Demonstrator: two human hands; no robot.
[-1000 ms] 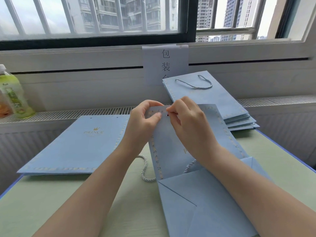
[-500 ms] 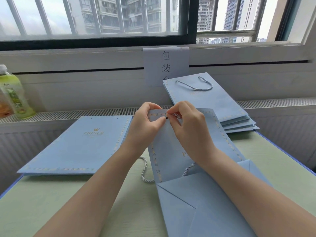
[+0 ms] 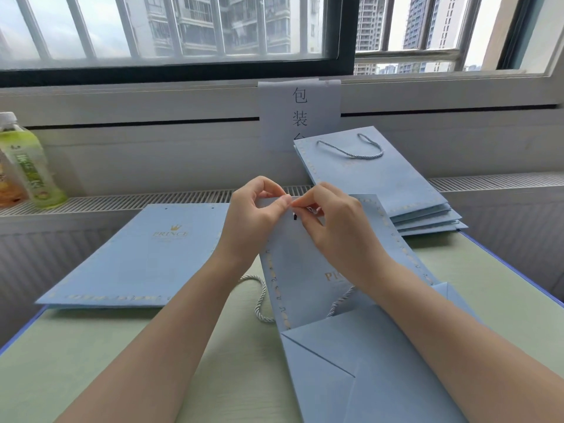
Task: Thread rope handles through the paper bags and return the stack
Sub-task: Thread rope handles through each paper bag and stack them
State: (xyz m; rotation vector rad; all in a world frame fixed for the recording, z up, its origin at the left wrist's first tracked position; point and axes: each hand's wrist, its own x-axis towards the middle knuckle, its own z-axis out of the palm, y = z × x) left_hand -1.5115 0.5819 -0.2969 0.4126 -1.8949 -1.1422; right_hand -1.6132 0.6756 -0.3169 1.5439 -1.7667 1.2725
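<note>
Both hands, left hand (image 3: 254,221) and right hand (image 3: 332,230), still pinch the paper bag (image 3: 305,279) top; the rope (image 3: 261,297) tip now pokes in, so threading has begun.

Two bare forearms enter from bottom edge. No sleeves, no gloves visible. Left hand (image 3: 253,221) and right hand (image 3: 338,230) bare; short nails, slender fingers, knuckles showing.
</note>
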